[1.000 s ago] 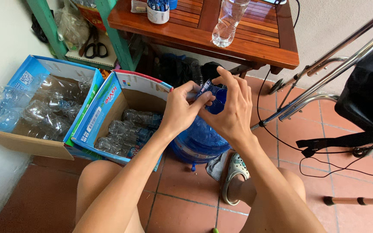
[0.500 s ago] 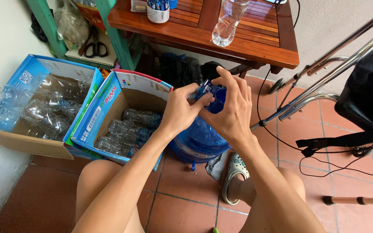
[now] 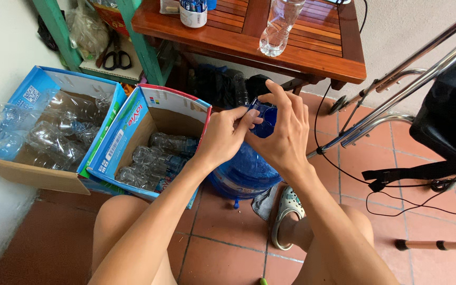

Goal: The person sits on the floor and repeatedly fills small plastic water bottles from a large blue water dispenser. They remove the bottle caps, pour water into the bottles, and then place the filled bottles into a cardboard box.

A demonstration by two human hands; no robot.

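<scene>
A large blue water jug stands on the red tile floor between my knees. Both hands meet at its blue neck and cap. My left hand pinches the cap area from the left with thumb and fingers. My right hand wraps over the neck from the right, its fingers curled across the top. Most of the cap is hidden by my fingers.
Two open cardboard boxes full of empty clear plastic bottles sit to the left. A wooden table with a clear bottle stands ahead. A metal walker frame, black cables and a sandal lie right.
Both hands stay on the jug's neck; the fingers have shifted only slightly around the cap.
</scene>
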